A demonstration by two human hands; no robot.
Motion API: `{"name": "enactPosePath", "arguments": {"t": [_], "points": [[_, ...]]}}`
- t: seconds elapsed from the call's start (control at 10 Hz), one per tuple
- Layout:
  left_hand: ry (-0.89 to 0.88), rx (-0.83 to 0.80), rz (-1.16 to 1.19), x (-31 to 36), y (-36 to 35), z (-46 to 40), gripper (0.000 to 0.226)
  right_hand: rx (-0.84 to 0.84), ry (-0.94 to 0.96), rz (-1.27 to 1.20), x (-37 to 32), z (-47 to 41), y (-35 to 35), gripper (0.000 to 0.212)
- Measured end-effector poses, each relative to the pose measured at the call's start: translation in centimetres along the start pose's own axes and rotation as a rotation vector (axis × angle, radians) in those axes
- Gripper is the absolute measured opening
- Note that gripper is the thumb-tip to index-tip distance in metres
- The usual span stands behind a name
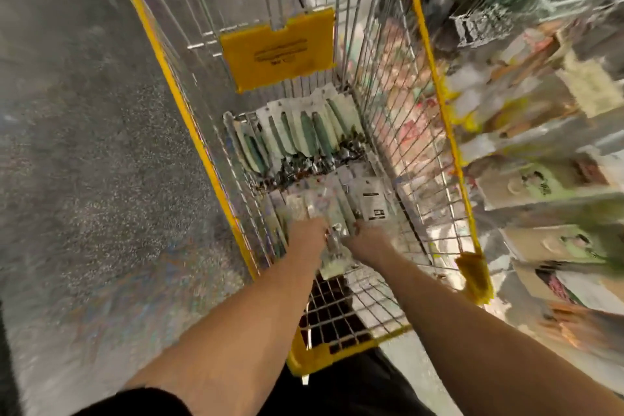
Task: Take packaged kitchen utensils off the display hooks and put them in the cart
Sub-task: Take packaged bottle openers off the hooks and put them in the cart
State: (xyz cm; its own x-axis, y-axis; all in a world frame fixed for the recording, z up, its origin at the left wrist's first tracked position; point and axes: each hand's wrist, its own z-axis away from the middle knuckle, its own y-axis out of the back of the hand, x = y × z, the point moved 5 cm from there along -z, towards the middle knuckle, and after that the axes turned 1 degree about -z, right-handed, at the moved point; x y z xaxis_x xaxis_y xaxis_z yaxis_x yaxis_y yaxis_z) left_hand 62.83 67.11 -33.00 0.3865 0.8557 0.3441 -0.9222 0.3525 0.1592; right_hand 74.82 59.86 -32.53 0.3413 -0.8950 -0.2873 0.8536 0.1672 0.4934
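Observation:
I look down into a wire cart (388, 132) with yellow rims. Both my arms reach into it. My left hand (309, 233) and my right hand (366, 240) grip a bundle of packaged utensils (332, 246) between them, low inside the cart near its floor. A fanned row of green-handled packaged utensils (304, 138) lies further in. More white-carded packs (368, 203) lie just beyond my hands. The view is blurred, so the fingers are hard to make out.
A yellow plastic flap (277, 51) hangs on the cart's far wire panel. Display shelving with hanging packaged goods (540, 111) runs along the right. Grey speckled floor (84, 145) lies to the left of the cart.

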Motion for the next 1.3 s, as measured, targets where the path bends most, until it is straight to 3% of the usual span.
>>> {"name": "enactPosePath", "arguments": {"t": [0.1,0.3,0.4,0.5,0.6,0.7,0.9,1.0,1.1,1.2,1.3], "points": [[0.055,0.043,0.064,-1.8,-1.0,-3.6,0.037,-0.013,0.011,-0.048,0.2,-2.8,-1.3,0.064],[0.146,0.044,0.193,-3.6,-3.0,-6.8,0.038,0.02,-0.007,0.099,1.0,-5.5,-2.7,0.074],[0.068,0.113,0.089,-3.3,-2.5,-7.8,0.027,0.012,0.006,0.216,1.4,-6.4,-3.4,0.075],[0.01,0.118,-0.036,-3.0,-2.3,-9.2,0.031,0.028,0.023,0.374,1.4,-6.9,-4.0,0.083],[0.015,0.126,-0.136,-3.3,-2.3,-10.1,0.045,0.047,0.029,0.421,1.3,-7.5,-4.2,0.087],[0.013,0.121,-0.169,-3.5,-2.0,-10.8,0.044,0.059,0.044,0.416,1.4,-8.0,-4.1,0.088],[0.101,0.046,-0.017,-3.8,-1.7,-10.4,0.05,0.034,0.05,0.33,1.8,-8.7,-4.1,0.081],[0.135,-0.039,0.173,-3.4,-2.4,-9.4,0.037,-0.035,0.016,0.157,1.9,-8.7,-4.6,0.075],[0.146,-0.064,0.25,-3.5,-2.6,-9.5,0.042,-0.096,-0.023,-0.103,2.1,-8.8,-5.1,0.075],[0.168,-0.071,0.224,-6.3,-2.1,-13.7,0.068,-0.152,-0.001,-0.283,2.2,-8.7,-5.1,0.092],[0.124,-0.039,0.161,-4.4,-1.6,-10.6,0.081,-0.247,-0.024,-0.436,2.7,-8.5,-5.0,0.108]]}}
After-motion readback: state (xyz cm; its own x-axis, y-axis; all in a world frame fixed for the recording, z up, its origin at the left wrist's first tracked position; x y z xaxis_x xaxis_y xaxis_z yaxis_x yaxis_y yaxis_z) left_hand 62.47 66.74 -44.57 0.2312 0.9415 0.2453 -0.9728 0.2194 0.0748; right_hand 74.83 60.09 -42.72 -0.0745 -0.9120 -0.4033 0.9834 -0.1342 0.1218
